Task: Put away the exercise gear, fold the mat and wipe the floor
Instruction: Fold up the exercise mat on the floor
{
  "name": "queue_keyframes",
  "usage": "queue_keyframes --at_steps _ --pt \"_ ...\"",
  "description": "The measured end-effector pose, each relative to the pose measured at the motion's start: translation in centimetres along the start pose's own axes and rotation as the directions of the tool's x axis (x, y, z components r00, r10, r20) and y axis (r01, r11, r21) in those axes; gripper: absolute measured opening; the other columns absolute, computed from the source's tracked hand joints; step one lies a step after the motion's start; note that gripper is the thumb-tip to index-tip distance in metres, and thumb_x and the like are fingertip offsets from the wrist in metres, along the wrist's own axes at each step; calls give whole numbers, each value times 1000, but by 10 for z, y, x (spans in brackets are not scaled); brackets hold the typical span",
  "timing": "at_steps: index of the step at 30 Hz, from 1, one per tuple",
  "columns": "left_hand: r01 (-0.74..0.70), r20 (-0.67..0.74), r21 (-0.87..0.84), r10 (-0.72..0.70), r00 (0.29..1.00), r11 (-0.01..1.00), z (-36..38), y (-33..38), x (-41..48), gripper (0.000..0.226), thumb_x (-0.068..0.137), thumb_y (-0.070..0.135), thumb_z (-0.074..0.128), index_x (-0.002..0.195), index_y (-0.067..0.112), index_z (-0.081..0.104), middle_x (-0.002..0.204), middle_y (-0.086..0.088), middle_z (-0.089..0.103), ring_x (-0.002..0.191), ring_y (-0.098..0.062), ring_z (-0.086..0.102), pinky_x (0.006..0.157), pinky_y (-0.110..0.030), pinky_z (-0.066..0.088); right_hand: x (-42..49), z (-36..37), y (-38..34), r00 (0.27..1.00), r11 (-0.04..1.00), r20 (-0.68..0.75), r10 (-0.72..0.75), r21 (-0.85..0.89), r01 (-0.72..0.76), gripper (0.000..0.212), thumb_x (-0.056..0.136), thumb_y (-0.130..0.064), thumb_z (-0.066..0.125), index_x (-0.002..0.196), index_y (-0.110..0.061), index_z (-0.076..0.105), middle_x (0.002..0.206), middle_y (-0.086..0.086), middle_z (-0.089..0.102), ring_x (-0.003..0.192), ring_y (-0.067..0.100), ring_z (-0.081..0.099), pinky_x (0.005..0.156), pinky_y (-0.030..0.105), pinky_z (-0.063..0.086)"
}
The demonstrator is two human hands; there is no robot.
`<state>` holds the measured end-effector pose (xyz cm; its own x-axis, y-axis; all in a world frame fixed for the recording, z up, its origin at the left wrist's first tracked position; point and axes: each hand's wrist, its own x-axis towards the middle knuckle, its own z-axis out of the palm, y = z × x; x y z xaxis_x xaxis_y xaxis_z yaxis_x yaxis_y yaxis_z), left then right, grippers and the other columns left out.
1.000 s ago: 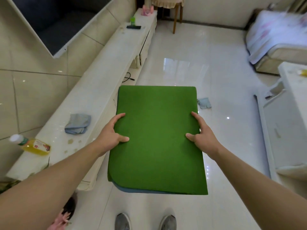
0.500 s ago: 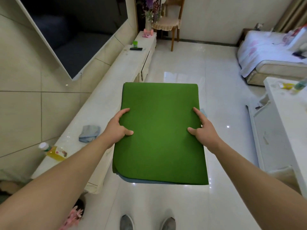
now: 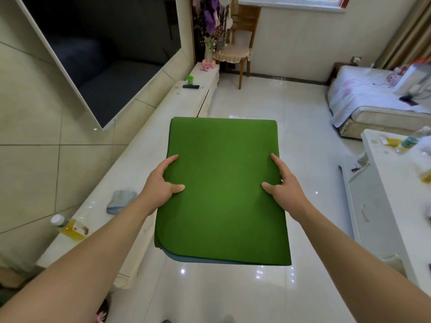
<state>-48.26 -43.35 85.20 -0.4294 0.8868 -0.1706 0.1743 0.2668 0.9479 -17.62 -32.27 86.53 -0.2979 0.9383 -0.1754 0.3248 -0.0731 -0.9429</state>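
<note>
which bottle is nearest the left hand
The white-capped yellow bottle lying on the left ledge; the other bottles are across the room on the right table.

Could not see the fingers of left hand (image 3: 161, 183) or right hand (image 3: 287, 191) beneath the green mat (image 3: 224, 201) (bar thumbs and forefingers), nor read the label on the bottle (image 3: 71, 228).

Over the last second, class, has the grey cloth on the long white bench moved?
No. The grey cloth lies at the same spot on the bench, just beyond the yellow bottle. Only the camera has shifted.
</note>
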Motion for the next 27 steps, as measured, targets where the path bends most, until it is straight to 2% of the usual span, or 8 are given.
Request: queue_keyframes --at_steps 2,6,8,12,18,22,27 --pt "-2 -10 -1 2 1000 1000 1 5 7 87 77 -11 74 143 39 47 133 9 50 107 -5 57 77 -14 48 8 -1 -4 1000 1000 0 -2 8 2 79 89 0 62 145 -46 32 129 -13 51 111 13 59 86 26 54" --pt "2 -27 -27 -3 1000 1000 -2 12 26 90 75 -12 74 143 40 47 136 7 53 115 -16 59 96 -35 53 29 -1 -12 1000 1000 -1 2 23 -2 79 88 1 63 143 -48 34 131 -13 53 113 12 60 93 35 55" --pt "12 -24 -23 -13 1000 1000 -4 16 40 90 76 -12 74 144 41 46 137 7 53 117 -18 59 99 -39 53 42 1 -16 1000 1000 -8 4 26 -3 79 88 1 63 143 -49 35 134 -12 52 114 14 59 94 39 54" --pt "10 -8 -15 -10 1000 1000 -11 22 81 90 77 -11 74 145 41 45 137 7 51 117 -19 58 99 -41 53 77 10 -24 999 1000 -32 10 17 -9 79 87 0 64 141 -50 36 135 -13 52 114 11 59 95 40 54" --pt "-11 28 1 11 1000 1000 -23 31 157 85 81 -7 73 146 41 44 136 8 49 117 -18 55 93 -32 52 137 27 -37 995 1000 -95 5 -22 -7 79 86 -1 65 142 -49 36 139 -11 50 116 11 55 99 39 51" --pt "-13 60 -1 13 998 1000 -34 39 213 85 81 -5 74 144 42 45 141 6 50 121 -20 56 101 -44 51 179 40 -52 992 999 -127 5 -33 -9 78 86 -2 65 143 -47 35 138 -10 50 112 7 55 97 35 51" --pt "-26 92 17 24 995 1000 -34 57 273 84 82 -6 73 145 42 44 141 5 50 122 -22 55 101 -46 51 227 41 -65 985 1000 -170 7 -20 -11 78 87 -1 66 144 -44 35 136 -11 50 108 5 54 91 27 49"
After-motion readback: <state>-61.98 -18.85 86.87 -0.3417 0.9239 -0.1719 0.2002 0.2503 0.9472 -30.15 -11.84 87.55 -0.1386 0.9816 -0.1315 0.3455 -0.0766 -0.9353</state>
